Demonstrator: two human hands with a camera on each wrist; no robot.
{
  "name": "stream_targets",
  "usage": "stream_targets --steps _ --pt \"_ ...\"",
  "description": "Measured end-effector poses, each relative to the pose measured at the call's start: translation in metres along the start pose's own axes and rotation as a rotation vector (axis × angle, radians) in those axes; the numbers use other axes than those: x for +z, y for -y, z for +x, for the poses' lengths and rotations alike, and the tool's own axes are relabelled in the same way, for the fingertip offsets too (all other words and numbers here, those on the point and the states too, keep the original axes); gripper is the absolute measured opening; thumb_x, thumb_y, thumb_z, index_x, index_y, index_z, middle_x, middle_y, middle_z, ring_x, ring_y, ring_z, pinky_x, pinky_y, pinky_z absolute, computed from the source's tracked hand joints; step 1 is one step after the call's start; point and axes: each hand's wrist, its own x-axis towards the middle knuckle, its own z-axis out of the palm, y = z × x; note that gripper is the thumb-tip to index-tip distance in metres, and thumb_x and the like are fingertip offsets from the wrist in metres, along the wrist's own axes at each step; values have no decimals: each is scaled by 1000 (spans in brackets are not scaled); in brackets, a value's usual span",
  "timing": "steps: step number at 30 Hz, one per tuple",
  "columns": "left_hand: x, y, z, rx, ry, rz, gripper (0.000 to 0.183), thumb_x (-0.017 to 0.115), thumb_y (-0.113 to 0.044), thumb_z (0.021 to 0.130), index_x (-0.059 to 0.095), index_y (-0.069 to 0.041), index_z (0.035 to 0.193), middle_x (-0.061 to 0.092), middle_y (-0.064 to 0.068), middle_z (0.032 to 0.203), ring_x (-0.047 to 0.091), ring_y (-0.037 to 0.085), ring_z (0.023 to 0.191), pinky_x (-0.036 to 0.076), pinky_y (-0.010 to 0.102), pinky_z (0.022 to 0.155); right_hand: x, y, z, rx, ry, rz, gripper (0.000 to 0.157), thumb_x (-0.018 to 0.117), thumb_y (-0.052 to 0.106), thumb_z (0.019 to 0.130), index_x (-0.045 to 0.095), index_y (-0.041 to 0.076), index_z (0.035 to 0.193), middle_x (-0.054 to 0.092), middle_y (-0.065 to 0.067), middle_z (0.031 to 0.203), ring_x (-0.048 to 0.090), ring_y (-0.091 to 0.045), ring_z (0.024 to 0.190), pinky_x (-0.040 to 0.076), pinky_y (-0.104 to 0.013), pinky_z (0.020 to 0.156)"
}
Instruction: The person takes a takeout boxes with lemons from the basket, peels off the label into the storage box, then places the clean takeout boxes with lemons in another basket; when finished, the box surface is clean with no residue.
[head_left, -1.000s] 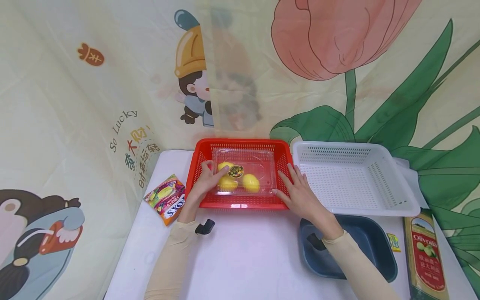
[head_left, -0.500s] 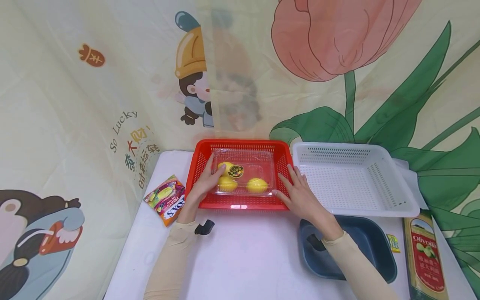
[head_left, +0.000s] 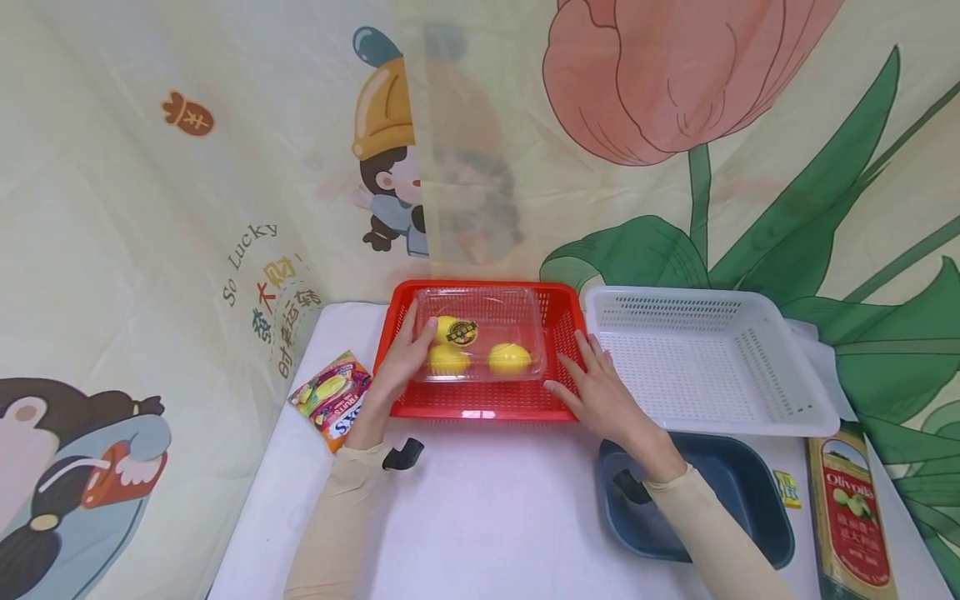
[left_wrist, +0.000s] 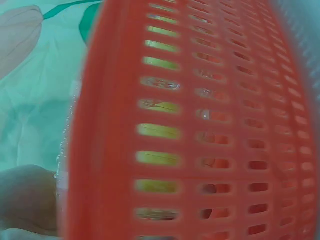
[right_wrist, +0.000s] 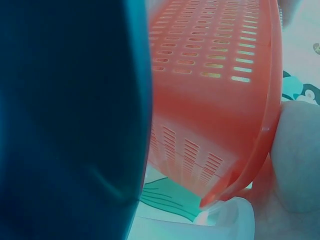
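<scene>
My left hand (head_left: 403,357) holds the left side of a clear plastic clamshell box (head_left: 487,310), its thumb over the lid. Inside the box lie three round yellow fruits (head_left: 509,358) that look like lemons, and a dark round sticker (head_left: 461,333) marks the lid. The box is tilted in the red basket (head_left: 450,406), its left edge up by the basket's left rim. My right hand (head_left: 606,392) rests at the basket's right rim with fingers spread. In the left wrist view, yellow shows through the slots of the basket wall (left_wrist: 115,150).
Right of the red basket stands a white basket (head_left: 675,362). A dark blue basin (head_left: 738,475) lies below it, partly under my right forearm. A small yellow packet (head_left: 787,487) and an Olivoila pasta bag (head_left: 855,508) are at far right. A Fox's candy bag (head_left: 335,396) lies at left.
My left hand has shifted the clear box up and left in the red basket. One fruit rolled rightward inside it. The right hand has stayed at the rim.
</scene>
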Motion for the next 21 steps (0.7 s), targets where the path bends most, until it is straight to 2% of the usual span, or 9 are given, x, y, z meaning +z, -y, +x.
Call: stream_targets --steps 4,12,21 --pt "-5 -6 -8 -9 -5 26 76 44 -58 103 -2 -43 162 13 3 171 25 36 149 29 67 119 0 1 -1 -7 -1 -11 75 63 53 95 51 -1 147 10 -21 169 4 -46 156 13 -64 125" --pt "-13 -18 -27 4 18 16 78 45 -58 102 -2 -41 162 12 0 171 21 34 152 29 66 118 -1 1 -1 -15 -2 -15 72 62 52 96 54 -2 144 11 -22 169 4 -46 156 12 -63 125" --pt "-17 -26 -50 55 26 44 75 45 -57 102 1 -44 162 12 1 171 19 36 154 37 68 112 -1 1 0 -21 -1 -34 67 62 46 98 53 -1 145 12 -23 169 4 -45 156 12 -64 125"
